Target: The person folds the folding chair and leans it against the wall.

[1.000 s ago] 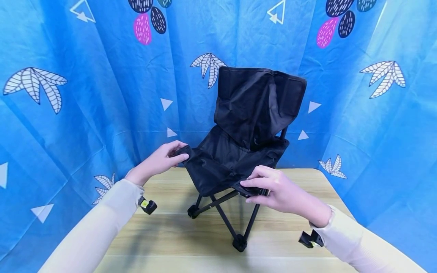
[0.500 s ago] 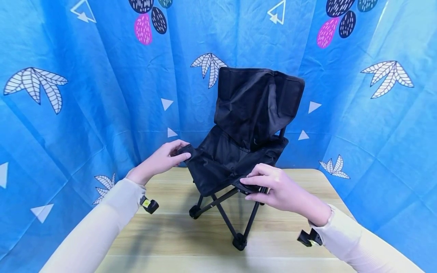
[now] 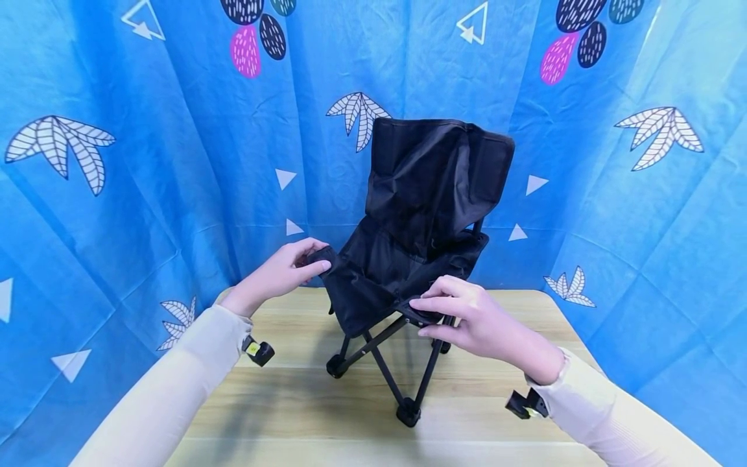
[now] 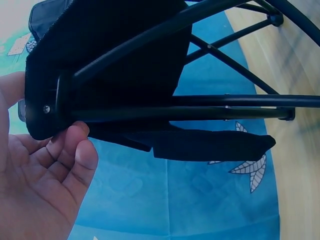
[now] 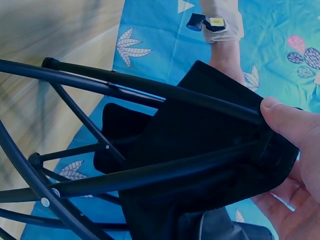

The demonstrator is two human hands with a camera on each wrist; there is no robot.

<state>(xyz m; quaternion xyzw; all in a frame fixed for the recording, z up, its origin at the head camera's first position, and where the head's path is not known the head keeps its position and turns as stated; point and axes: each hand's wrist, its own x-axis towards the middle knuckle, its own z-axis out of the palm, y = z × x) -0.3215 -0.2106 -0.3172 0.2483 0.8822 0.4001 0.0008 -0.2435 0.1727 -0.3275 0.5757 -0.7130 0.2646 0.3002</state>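
A small black folding chair stands unfolded at an angle, its fabric backrest upright at the far side. At the seat's left corner, my left hand grips the fabric between thumb and fingers. My right hand pinches the front right corner, thumb low and fingers above. From below, the left wrist view shows the frame tubes meeting at a riveted corner beside my fingers. In the right wrist view, my thumb presses near the end of a tube, and the other fingers are partly hidden.
The chair's feet are on a light wooden table. Behind and at both sides hangs a blue patterned curtain. Small black cameras are strapped at both sleeve cuffs.
Both hands have moved slightly towards each other with the seat corners in their grip. The seat and backrest look a little narrower, and the left front foot has shifted slightly right.
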